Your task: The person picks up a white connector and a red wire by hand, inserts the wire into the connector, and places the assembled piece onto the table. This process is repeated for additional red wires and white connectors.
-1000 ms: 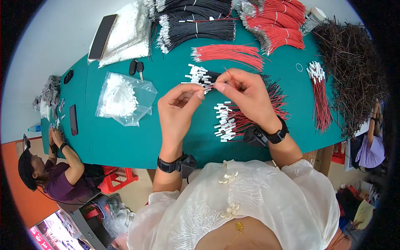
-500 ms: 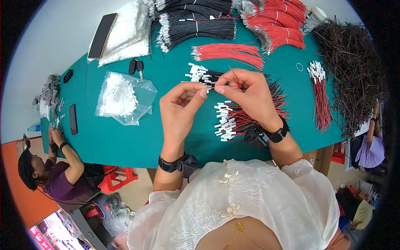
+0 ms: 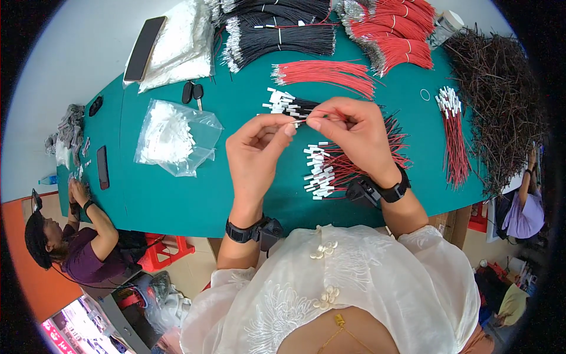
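Note:
Over the middle of the table, my left hand (image 3: 254, 150) pinches a small white connector (image 3: 298, 123) between thumb and forefinger. My right hand (image 3: 356, 137) grips a thin red wire (image 3: 333, 112) close beside it, the wire's end meeting the connector; the fingertips hide whether it is inside. Just beyond my fingers lie black wires with white connectors (image 3: 280, 102). Beneath my right hand spreads a pile of red and black wires with white connectors (image 3: 321, 172). A loose bunch of red wires (image 3: 321, 75) rests farther back.
Left of my hands are an open clear bag of white connectors (image 3: 168, 138), keys (image 3: 198, 93) and phones. Bundles of black wires (image 3: 283, 40) and red wires (image 3: 401, 52) line the back. At right are a finished-looking red bunch (image 3: 453, 135) and a dark wire heap (image 3: 501, 106). A co-worker (image 3: 88, 242) sits left.
My right fingers have tilted the red wire lower, so it now lies more nearly level in line with the connector. My left hand has barely moved.

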The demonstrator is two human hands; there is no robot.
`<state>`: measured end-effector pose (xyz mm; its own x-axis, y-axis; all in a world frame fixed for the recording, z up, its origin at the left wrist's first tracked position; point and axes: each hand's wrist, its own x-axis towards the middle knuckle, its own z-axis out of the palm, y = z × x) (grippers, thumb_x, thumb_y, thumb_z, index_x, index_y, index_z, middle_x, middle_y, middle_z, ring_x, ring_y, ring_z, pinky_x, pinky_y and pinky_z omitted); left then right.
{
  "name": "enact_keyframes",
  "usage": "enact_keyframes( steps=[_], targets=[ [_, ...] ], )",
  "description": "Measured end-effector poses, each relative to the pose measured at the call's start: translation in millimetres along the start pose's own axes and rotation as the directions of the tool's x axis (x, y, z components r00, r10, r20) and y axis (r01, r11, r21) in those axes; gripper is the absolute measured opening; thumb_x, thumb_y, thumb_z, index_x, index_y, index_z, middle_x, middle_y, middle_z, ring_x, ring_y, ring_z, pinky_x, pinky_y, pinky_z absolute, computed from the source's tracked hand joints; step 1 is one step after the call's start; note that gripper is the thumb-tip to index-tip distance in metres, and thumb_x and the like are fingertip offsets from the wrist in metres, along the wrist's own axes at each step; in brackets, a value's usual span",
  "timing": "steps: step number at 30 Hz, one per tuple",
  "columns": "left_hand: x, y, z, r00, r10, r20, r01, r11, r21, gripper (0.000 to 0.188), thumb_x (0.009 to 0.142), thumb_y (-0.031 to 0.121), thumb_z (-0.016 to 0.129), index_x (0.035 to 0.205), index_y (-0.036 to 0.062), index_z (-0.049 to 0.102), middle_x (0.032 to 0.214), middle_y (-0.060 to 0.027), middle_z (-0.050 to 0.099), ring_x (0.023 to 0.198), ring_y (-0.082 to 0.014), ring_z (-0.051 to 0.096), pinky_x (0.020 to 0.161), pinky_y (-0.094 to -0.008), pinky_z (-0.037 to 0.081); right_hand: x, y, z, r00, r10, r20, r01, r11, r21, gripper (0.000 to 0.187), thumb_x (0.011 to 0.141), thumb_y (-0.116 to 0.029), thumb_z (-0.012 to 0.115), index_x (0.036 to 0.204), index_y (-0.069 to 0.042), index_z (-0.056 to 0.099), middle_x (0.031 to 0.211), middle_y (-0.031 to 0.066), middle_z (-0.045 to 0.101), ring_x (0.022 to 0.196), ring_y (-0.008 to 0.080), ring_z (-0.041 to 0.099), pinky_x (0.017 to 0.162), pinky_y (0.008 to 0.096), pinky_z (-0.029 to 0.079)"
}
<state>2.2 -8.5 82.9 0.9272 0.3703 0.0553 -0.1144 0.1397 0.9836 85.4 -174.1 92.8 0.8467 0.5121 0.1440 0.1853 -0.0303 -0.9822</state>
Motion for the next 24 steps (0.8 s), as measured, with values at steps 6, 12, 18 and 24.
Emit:
enact_keyframes(
  steps=[6, 12, 18, 24],
  targets=[
    [3.1, -1.6, -5.1, 0.999, -0.036, 0.041, 0.039, 0.997, -0.071, 0.015, 0.087, 0.000, 0.071, 0.102, -0.0014, 0.070, 0.093, -0.0070, 0.071, 0.079, -0.0101, 0.066, 0.068, -0.0219, 0.052, 1.0, -10.3, -8.6, 0.993, -0.109, -0.046, 0.104, 0.990, -0.096, 0.008, 0.082, -0.002, 0.075, 0.089, 0.000, 0.072, 0.070, -0.0050, 0.060, 0.058, 0.0007, 0.035, 0.049, 0.0221, 0.024],
    [3.3, -4.3, -5.7, 0.998, -0.019, 0.060, 0.025, 0.996, -0.090, 0.015, 0.087, 0.000, 0.070, 0.102, -0.0023, 0.071, 0.096, -0.0082, 0.071, 0.083, -0.0119, 0.067, 0.072, -0.0237, 0.055, 1.3, -8.0, -9.6, 0.990, -0.133, -0.047, 0.127, 0.985, -0.115, 0.006, 0.081, -0.001, 0.075, 0.087, 0.000, 0.072, 0.069, -0.0059, 0.059, 0.057, 0.0008, 0.034, 0.049, 0.0220, 0.024],
    [3.9, -1.9, -5.1, 0.999, -0.008, 0.033, 0.012, 0.995, -0.104, 0.015, 0.085, -0.004, 0.070, 0.100, -0.0027, 0.071, 0.097, -0.0086, 0.071, 0.086, -0.0135, 0.068, 0.075, -0.0245, 0.055, 1.1, -5.7, -8.3, 0.994, -0.106, -0.021, 0.104, 0.989, -0.106, 0.006, 0.082, 0.000, 0.074, 0.087, 0.000, 0.072, 0.070, -0.0055, 0.060, 0.058, 0.0003, 0.035, 0.049, 0.0214, 0.025],
    [3.3, -1.5, -1.9, 1.000, -0.011, 0.004, 0.012, 0.984, -0.179, 0.017, 0.084, -0.009, 0.068, 0.100, -0.0036, 0.069, 0.099, -0.0114, 0.071, 0.090, -0.0163, 0.069, 0.081, -0.0261, 0.055, 0.7, -5.8, -8.6, 0.995, -0.101, -0.012, 0.099, 0.988, -0.122, 0.006, 0.082, -0.001, 0.074, 0.087, 0.001, 0.071, 0.071, -0.0047, 0.061, 0.058, 0.0003, 0.037, 0.049, 0.0210, 0.026]
  ],
)
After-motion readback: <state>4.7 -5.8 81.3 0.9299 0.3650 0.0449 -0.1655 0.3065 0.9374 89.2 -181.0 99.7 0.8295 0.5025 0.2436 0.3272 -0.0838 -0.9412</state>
